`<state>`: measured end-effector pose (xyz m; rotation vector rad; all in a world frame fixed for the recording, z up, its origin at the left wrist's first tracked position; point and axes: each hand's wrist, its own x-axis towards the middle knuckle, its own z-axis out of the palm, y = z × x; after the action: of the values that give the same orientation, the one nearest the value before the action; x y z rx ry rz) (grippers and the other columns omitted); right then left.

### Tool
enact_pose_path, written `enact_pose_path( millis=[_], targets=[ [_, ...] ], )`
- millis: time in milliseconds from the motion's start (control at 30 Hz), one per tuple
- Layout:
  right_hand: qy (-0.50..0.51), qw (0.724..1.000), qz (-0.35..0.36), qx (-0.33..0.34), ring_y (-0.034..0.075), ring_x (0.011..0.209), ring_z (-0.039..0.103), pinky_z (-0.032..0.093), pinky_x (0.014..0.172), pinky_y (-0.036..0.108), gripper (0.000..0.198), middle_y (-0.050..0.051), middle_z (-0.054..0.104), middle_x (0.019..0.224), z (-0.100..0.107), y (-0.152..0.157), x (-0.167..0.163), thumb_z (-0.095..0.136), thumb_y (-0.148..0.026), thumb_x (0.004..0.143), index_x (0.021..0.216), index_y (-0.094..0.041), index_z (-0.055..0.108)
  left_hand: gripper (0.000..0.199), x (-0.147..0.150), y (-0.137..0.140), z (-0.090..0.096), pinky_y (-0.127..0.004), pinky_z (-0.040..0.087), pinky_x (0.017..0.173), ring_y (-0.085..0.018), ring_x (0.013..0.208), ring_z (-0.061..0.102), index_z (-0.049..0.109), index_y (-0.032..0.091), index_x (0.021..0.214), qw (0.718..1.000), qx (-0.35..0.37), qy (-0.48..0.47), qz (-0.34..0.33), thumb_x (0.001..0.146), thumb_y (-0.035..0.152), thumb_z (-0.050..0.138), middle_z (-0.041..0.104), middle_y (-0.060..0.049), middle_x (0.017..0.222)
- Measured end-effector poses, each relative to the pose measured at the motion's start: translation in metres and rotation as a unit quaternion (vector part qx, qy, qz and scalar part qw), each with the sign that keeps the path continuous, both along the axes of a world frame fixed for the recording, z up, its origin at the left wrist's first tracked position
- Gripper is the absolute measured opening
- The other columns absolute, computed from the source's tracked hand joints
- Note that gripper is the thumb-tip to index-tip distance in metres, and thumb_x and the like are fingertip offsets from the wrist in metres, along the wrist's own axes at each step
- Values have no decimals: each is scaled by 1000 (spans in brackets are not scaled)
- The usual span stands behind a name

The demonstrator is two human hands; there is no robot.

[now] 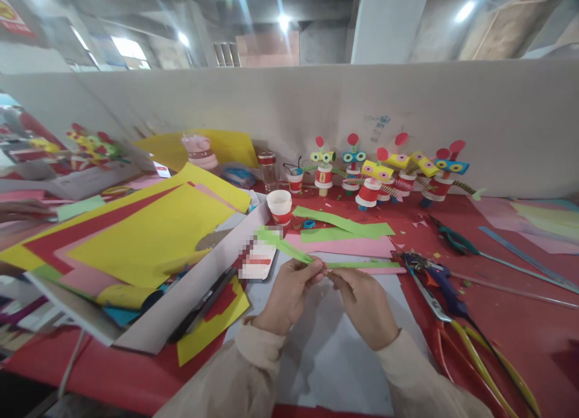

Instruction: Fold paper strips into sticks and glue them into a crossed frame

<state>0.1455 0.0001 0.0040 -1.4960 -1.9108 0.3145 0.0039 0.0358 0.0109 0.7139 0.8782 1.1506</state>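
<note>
My left hand (291,288) is closed on a green paper strip (292,249), whose loose end sticks out to the upper left. Right beside it, my right hand (364,303) pinches at the same strip, near my left fingertips; the small part between the fingers is mostly hidden. Behind my hands lie a narrow green strip (362,265), wider green strips (346,222) and a pink paper piece (346,245). A grey-white sheet (335,364) is under my hands. A small striped folded-paper piece with a blue ring (309,224) rests beyond them.
Left stands a box (149,321) with coloured paper (158,231). A blurred-out phone (257,261) and a paper cup (279,207) are near. Scissors (470,351), a glue gun (434,273) and pliers (452,237) lie right. Several paper-cup figures (373,186) line the partition. Another person's hand (25,212) shows far left.
</note>
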Motion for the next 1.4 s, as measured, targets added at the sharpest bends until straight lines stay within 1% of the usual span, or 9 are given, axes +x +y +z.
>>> enact_pose_path(
  millis=[100,300,500,567,700,900,1133,1267,1400],
  targets=[
    [8,1000,-8,0,17,74,61,40,67,27,25,1,68,80,-1,0,2,39,-22,92,89,-22,64,29,-4,-1,2,-20,50,64,-12,69,63,71,13,73,999,-15,-25,-45,51,25,85,69,-4,72],
    [14,1000,13,14,16,72,60,40,65,26,26,0,66,75,2,-3,1,38,-24,93,89,-22,63,27,-8,1,1,-17,44,53,-12,67,63,69,12,72,999,-21,-17,-45,54,24,84,69,-5,74],
    [-69,992,-42,100,19,75,61,41,68,29,24,4,67,78,-1,-4,3,40,-19,92,89,-20,64,37,-14,0,11,-18,38,52,-8,59,57,67,18,89,999,19,-12,-34,55,17,81,68,-1,78],
    [-97,985,-43,135,19,75,60,41,68,30,24,5,67,78,-2,-4,4,41,-20,92,88,-19,64,32,-15,0,13,-20,37,52,-8,58,53,67,18,89,999,29,-6,-43,58,17,78,67,-2,78],
    [-146,973,-23,177,20,75,59,42,67,31,22,6,67,78,-2,-5,2,43,-17,92,92,-17,65,13,-14,0,11,-21,33,50,-7,54,44,67,16,74,998,35,-28,-48,62,13,67,64,-3,72],
    [-210,956,21,202,19,79,61,45,70,30,25,7,68,85,-5,-9,-4,45,-14,91,107,-15,64,8,-13,3,5,-17,23,42,-3,45,38,59,13,57,999,-6,-45,-16,55,8,53,58,-1,61],
    [-248,942,14,224,18,78,62,44,69,30,32,5,71,86,-6,-12,0,44,-5,87,106,-18,66,4,-28,13,8,-15,17,35,0,35,28,54,12,52,994,-44,-78,65,53,9,51,58,-1,57],
    [-226,949,6,220,18,81,64,45,74,30,31,4,72,89,-4,-11,5,45,-6,87,102,-20,68,8,-54,25,16,-13,20,33,0,35,31,51,13,53,983,-50,-115,132,55,5,52,54,1,55],
    [-133,972,-23,191,17,79,66,46,71,28,27,3,72,89,-3,-9,7,45,-13,88,96,-22,69,12,-76,34,19,-11,28,35,-1,39,37,49,14,56,966,-23,-154,206,59,3,50,51,2,57]
  ],
)
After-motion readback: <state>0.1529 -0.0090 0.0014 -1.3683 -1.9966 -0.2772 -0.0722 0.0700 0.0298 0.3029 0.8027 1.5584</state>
